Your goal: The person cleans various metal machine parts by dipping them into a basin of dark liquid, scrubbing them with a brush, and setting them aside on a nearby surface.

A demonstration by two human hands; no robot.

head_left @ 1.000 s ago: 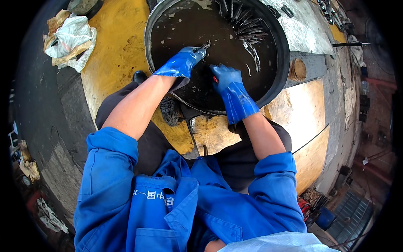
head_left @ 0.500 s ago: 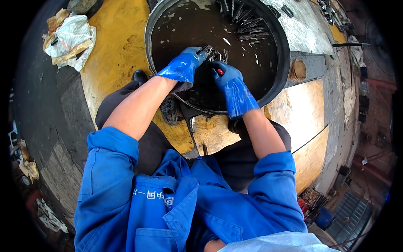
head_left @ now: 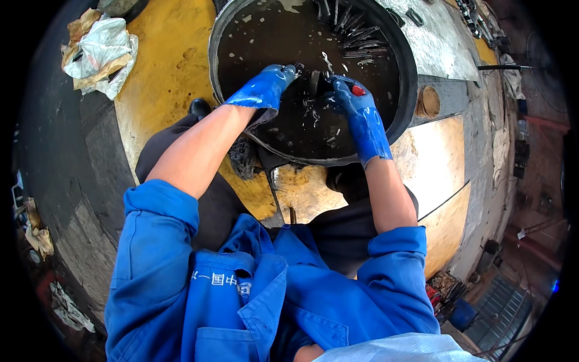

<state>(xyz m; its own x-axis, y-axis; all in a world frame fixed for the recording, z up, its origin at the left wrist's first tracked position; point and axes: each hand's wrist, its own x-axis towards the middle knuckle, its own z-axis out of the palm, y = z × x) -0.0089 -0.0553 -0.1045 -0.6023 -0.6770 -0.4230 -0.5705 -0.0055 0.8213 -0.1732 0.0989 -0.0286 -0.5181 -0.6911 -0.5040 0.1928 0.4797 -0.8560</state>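
Both my hands wear wet blue rubber gloves, above a round dark tub (head_left: 403,114) of murky brown liquid. In my right hand (head_left: 354,99) is a red-handled tool (head_left: 358,90). Its dark, blunt head (head_left: 315,83) points left toward the other hand; it resembles a brush, but the exact kind is unclear. My left hand (head_left: 271,79) is closed around a small dark piece (head_left: 298,67), mostly hidden by the glove. Several narrow dark metal-looking pieces (head_left: 362,41) lie side by side at the tub's far right, partly in the liquid.
Stained yellow boards (head_left: 166,54) and grey sheets cover the floor around the tub. A crumpled plastic bag (head_left: 105,54) lies at the far left. A round brown lid-like object (head_left: 429,101) sits right of the tub. Between my knees and the tub is a dark shaggy bundle (head_left: 244,158).
My right hand has moved right and slightly up with the red-handled tool, away from my left hand. The left hand has barely shifted. Splashes show on the liquid between them.
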